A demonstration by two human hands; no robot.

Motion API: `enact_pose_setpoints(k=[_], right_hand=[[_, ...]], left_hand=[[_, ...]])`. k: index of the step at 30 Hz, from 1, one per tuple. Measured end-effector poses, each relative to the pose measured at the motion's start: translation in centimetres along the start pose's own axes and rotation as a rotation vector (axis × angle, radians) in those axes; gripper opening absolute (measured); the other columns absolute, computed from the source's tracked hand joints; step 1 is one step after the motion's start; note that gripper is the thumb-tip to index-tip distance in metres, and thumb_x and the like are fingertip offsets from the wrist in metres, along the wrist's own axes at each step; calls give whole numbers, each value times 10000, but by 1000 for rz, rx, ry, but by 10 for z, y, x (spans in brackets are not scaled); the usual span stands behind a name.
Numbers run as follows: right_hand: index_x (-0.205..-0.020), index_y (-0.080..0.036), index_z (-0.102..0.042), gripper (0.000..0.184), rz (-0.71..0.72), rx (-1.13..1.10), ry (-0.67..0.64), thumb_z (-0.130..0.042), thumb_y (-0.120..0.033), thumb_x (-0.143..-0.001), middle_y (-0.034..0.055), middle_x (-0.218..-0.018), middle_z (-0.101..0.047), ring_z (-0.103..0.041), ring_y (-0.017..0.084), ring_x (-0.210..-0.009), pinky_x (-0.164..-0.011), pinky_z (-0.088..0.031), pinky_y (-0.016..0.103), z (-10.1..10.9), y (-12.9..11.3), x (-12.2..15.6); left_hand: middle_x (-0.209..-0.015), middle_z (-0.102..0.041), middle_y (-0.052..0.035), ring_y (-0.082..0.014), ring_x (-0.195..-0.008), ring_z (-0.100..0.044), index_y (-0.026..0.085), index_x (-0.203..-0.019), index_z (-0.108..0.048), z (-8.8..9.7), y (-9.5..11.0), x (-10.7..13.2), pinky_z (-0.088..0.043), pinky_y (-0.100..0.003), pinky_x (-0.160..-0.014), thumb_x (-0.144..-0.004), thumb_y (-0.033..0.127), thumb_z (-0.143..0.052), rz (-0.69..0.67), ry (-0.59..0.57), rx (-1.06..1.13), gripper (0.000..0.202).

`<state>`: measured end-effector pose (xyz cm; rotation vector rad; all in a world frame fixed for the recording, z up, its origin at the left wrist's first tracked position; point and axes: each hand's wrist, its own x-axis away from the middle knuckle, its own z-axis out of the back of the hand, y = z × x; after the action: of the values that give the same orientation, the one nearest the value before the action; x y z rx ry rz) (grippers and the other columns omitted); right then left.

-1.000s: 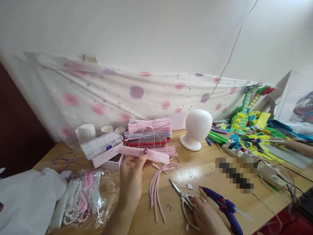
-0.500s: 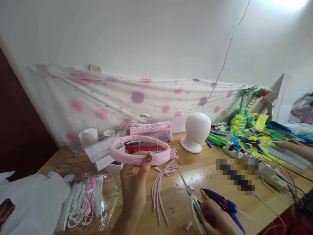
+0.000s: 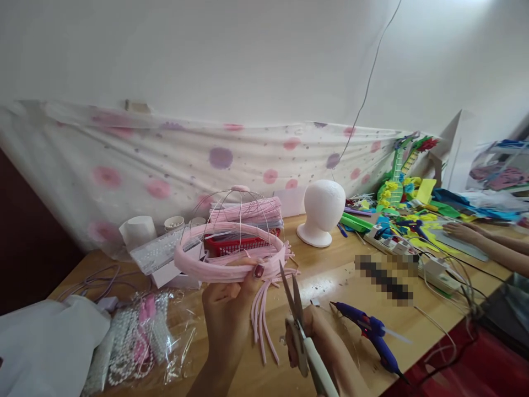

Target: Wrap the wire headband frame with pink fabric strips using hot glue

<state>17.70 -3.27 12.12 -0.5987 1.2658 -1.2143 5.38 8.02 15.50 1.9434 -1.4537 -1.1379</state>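
My left hand [image 3: 231, 298] grips the front of a pink padded ring [image 3: 194, 270] with thumb and fingers. Thin wires [image 3: 240, 220] arch over this ring and meet at a small pink disc [image 3: 240, 188] on top. In my right hand [image 3: 318, 336] is a pair of scissors [image 3: 303, 331], blades parted and tips pointing up, close to the ring's right side. Pink strips [image 3: 261, 320] lie on the table behind and below the ring. A blue glue gun [image 3: 366, 325] rests to the right of my right hand.
A white foam head [image 3: 324, 212] stands at the back. Behind the ring are a red basket [image 3: 235, 245] and pink bundled strips [image 3: 252, 209]. Bagged bead strings [image 3: 136, 342] lie left. A power strip [image 3: 397, 251] with cables is right, near another person's hands [image 3: 463, 230].
My right hand has lifted the scissors off the table, with their blades now open beside the ring. The view has turned slightly right, showing more of the other person's arms.
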Motion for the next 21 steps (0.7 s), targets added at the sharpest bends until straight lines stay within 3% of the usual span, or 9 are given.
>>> enact_pose_setpoints(k=[10, 21], right_hand=[[-855, -246, -525, 651, -89, -221, -88, -575, -878, -703, -3, -748, -543, -441, 152, -654, -575, -364, 264, -8, 0, -16], [-886, -231, -497, 573, -8, -227, -130, -560, -795, -807, -9, -773, -486, -461, 140, -672, -608, -385, 256, -7, 0, -29]], left_hand=[[-822, -796, -47, -234, -866, -727, 216, -734, -801, -5, -8, 4, -570, -358, -898, -751, 272, -823, -3, -94, -62, 63], [-811, -805, -25, -222, -836, -745, 244, -745, -802, -12, -3, 10, -587, -327, -836, -787, 281, -788, -24, -127, -72, 57]])
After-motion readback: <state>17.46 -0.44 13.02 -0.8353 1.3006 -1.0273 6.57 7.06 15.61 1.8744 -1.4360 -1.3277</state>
